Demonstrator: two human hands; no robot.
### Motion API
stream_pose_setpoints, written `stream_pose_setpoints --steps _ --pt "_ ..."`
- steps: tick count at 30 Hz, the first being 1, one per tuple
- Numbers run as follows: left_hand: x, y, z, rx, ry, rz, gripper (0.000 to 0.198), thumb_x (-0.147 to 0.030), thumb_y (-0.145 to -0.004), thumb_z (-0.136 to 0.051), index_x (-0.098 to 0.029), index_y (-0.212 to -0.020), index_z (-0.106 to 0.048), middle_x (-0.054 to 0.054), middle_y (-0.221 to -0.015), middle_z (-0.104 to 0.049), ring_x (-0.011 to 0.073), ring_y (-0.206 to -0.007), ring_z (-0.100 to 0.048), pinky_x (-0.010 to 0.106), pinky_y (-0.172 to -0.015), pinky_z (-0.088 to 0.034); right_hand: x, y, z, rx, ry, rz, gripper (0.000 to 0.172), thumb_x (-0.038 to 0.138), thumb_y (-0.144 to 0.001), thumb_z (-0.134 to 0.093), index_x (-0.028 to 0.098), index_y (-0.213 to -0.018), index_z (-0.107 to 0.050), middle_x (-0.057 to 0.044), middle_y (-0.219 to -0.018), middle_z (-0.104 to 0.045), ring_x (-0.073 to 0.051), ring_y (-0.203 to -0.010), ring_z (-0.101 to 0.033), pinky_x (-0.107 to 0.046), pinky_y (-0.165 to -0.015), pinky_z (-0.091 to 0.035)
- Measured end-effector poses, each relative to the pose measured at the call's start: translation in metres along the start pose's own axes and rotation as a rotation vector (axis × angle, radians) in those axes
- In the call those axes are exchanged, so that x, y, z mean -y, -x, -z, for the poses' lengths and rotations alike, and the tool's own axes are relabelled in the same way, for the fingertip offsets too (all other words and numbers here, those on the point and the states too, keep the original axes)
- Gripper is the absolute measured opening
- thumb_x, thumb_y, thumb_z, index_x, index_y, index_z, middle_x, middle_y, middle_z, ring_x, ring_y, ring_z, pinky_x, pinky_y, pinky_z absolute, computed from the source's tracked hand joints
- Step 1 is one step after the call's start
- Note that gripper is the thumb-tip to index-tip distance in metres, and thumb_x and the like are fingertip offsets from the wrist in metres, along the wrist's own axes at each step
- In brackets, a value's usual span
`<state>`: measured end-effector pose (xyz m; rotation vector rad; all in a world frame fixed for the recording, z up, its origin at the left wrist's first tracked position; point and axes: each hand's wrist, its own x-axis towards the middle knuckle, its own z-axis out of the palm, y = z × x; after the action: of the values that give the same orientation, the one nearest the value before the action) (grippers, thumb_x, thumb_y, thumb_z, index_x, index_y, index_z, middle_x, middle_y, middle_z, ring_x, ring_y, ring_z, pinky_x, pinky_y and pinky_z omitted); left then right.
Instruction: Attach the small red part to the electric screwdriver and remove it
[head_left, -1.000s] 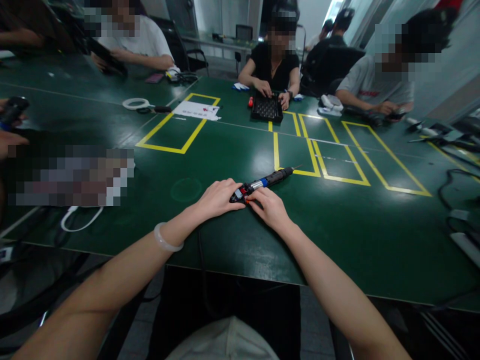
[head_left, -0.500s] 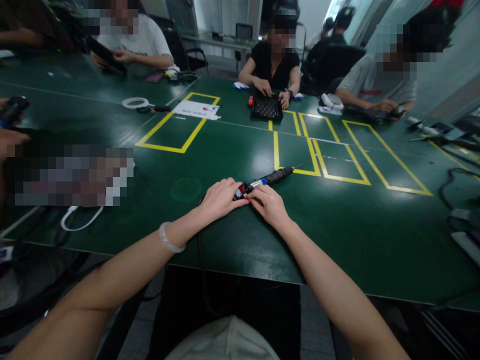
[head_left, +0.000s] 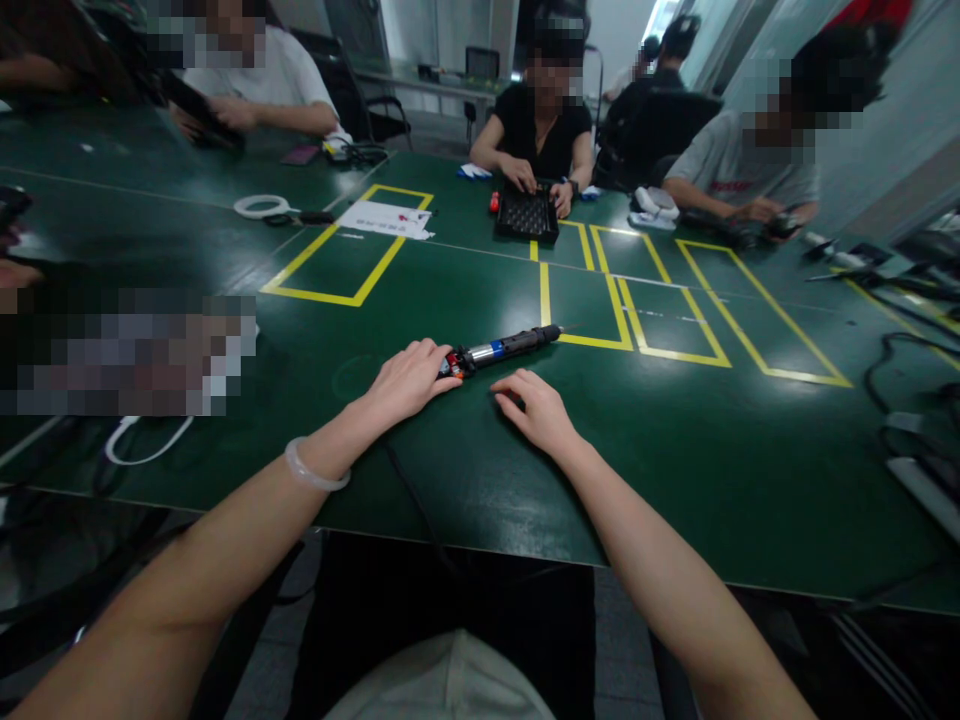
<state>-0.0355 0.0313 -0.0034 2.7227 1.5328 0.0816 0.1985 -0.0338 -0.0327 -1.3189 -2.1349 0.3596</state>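
An electric screwdriver (head_left: 517,346) lies slanted on the green table, its thin bit pointing away to the right. Its casing looks open toward the rear, where a silver cylinder and small red and orange parts show. My left hand (head_left: 412,382) is closed around that rear end, thumb along the near side, and hides most of it. Below and to the right of the tool, my right hand (head_left: 534,408) is apart from it. The fingers there are curled, with a gap between thumb and forefinger, and no held thing is visible.
A black cord (head_left: 420,490) runs over the table's near edge. Yellow tape rectangles mark the green table (head_left: 660,450). Across it, a person works at a black tray (head_left: 525,218). A paper sheet (head_left: 382,219) lies farther left, cables (head_left: 900,350) at the right.
My left hand has moved left with the screwdriver, which now lies flatter across the view. My right hand has come off the tool, and a gap has opened between them.
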Motion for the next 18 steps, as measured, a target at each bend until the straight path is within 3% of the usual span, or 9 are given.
stream_pose_setpoints --steps 7,12,18 --pt "0.063 -0.004 0.002 0.028 0.041 0.219 0.052 -0.057 -0.096 -0.044 -0.019 -0.130 -0.057 0.016 -0.117 -0.058 0.0314 -0.107 -0.056 0.037 -0.081 -0.046 -0.003 0.001 0.001 0.030 -0.003 -0.005 0.013 0.023 -0.098 -0.054 0.021 -0.100 -0.067 -0.005 -0.095 -0.064 -0.019 -0.088 -0.059 -0.031 -0.081 -0.046" --pt "0.114 -0.002 0.001 -0.023 0.025 0.442 0.058 -0.062 -0.094 -0.043 -0.016 -0.125 -0.060 0.018 -0.117 -0.058 0.0348 -0.107 -0.056 0.040 -0.082 -0.046 -0.005 0.001 0.000 0.050 0.002 -0.004 0.015 0.022 -0.098 -0.053 0.021 -0.099 -0.068 -0.006 -0.095 -0.064 -0.019 -0.089 -0.059 -0.032 -0.082 -0.046" --pt "0.150 0.005 0.001 -0.060 -0.033 0.656 0.067 -0.064 -0.096 -0.040 -0.005 -0.122 -0.058 0.024 -0.121 -0.056 0.0351 -0.105 -0.053 0.043 -0.083 -0.044 -0.005 0.001 -0.002 0.062 0.010 0.002 0.015 0.023 -0.098 -0.053 0.020 -0.099 -0.068 -0.006 -0.095 -0.064 -0.019 -0.091 -0.060 -0.032 -0.083 -0.046"
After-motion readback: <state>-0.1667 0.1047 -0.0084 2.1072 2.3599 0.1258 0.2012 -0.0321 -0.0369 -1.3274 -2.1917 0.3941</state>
